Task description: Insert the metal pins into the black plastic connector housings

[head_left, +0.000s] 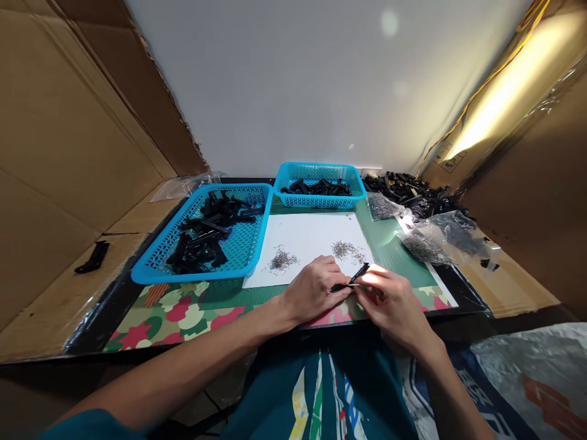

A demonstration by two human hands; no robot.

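My left hand (316, 284) is closed around a slim black plastic part (359, 272), whose upper end sticks out between my two hands. My right hand (389, 296) pinches a thin, light-coloured stick-like piece (352, 285) against that part; its kind is too small to make out. Just beyond my hands lies a white sheet (312, 232). On it are two small heaps of tiny metal springs or wire pieces, a left heap (282, 260) and a right heap (347, 250).
A large blue basket (259, 256) of black parts stands at left, a smaller blue basket (321, 200) behind the sheet. Black parts (408, 192) pile up at back right, near plastic bags (424, 247) of small metal pieces. One black part (94, 256) lies on cardboard at far left.
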